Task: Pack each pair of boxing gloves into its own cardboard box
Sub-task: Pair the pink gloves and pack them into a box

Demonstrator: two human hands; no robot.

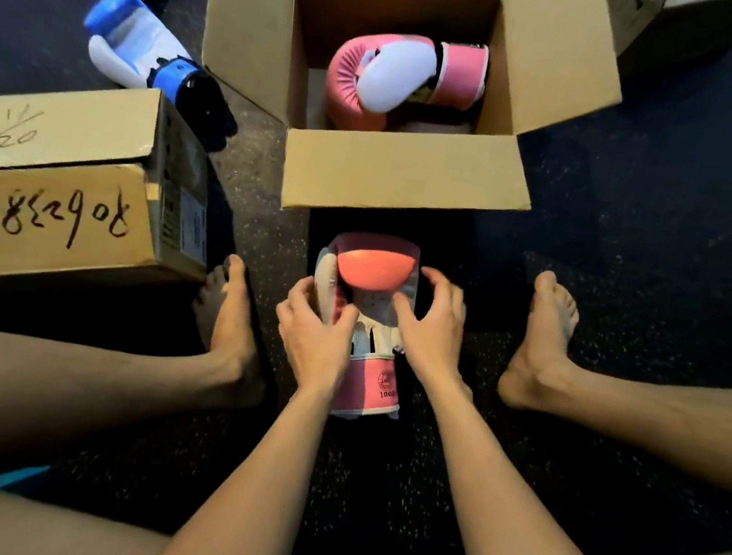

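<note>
Two hands on pink glove (374, 274), lying on dark floor (643, 273) between bare feet, cuff toward person. Left hand (316, 336) grips glove's white thumb side, fingers curled round it. Right hand (434, 331) arched over right edge, fingers spread, thumb on white palm; grip cannot tell. Beyond: open cardboard box (409, 174), second pink glove (386, 74) inside. Left: closed box (43, 216). Far left: blue gloves (137, 44) on floor.

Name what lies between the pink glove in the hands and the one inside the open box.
Head view: the cardboard box's near flap, folded outward, separates the held pink glove from its boxed mate.
</note>
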